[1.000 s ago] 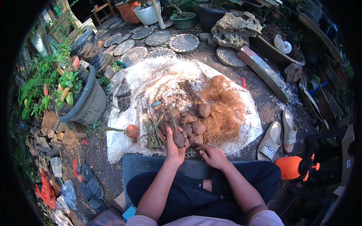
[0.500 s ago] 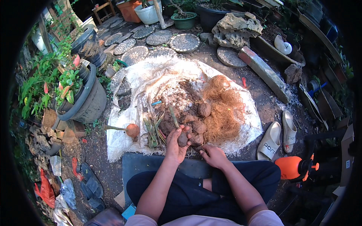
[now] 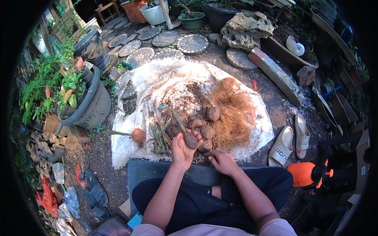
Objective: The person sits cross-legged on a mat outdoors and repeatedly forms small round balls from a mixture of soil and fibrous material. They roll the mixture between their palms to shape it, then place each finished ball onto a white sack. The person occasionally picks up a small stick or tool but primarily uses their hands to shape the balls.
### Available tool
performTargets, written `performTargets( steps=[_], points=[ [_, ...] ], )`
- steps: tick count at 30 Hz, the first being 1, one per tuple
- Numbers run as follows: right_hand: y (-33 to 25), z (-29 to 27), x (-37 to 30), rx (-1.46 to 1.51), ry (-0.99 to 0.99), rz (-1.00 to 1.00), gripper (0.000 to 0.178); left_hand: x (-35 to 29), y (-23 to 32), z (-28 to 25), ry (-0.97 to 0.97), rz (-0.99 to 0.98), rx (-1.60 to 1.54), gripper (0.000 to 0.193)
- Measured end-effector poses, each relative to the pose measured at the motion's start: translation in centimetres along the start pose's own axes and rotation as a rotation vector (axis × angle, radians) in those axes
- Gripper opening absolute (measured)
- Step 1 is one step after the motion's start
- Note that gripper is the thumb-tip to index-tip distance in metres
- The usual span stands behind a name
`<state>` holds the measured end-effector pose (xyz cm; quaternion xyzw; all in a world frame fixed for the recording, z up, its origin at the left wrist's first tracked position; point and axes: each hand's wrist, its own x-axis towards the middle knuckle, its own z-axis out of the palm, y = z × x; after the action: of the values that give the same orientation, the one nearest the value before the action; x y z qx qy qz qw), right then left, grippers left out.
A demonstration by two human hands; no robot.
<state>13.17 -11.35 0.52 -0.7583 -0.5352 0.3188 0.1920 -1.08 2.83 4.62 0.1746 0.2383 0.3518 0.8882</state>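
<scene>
My left hand [image 3: 182, 154] is palm up with its fingers around a dark ball of soil [image 3: 190, 141]. A green stem cutting [image 3: 178, 120] sticks out of this ball, tilted away and to the left. My right hand [image 3: 222, 163] is low by the sack's near edge, fingers curled; whatever they may hold is hidden. Beyond my hands, several brown soil balls [image 3: 213, 114] lie by loose soil [image 3: 185, 103] on a white woven sack [image 3: 130, 151]. Left of my left hand lies a bundle of green cuttings [image 3: 158, 135]. Farther left is a fibre-wrapped ball [image 3: 138, 135] with a stem.
Brown coconut fibre [image 3: 234, 114] is heaped on the sack's right side. Sandals [image 3: 281, 147] and an orange spray bottle [image 3: 301, 174] are at right. A large plant pot [image 3: 92, 104] stands at left, near dark slippers [image 3: 96, 190]. Round stepping stones [image 3: 193, 44] lie beyond.
My left hand has turned more palm up, showing more of the soil ball. The stem has swung leftward and leans more. My right hand has hardly moved.
</scene>
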Motion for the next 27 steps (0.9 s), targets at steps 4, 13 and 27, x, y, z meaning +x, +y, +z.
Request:
performTargets(
  steps=[4,13,27],
  points=[
    [-0.1,-0.1,-0.1,0.009,0.002,0.008,0.033,0.1,-0.2,0.6,0.024,0.054,0.265,0.038],
    [-0.1,-0.1,0.0,0.01,-0.006,0.002,0.033,-0.3,0.7,0.6,0.063,0.109,0.216,0.058],
    [0.2,0.3,0.0,0.018,0.026,-0.029,0.032,-0.4,0.2,-0.7,0.009,0.141,0.255,0.075]
  ],
)
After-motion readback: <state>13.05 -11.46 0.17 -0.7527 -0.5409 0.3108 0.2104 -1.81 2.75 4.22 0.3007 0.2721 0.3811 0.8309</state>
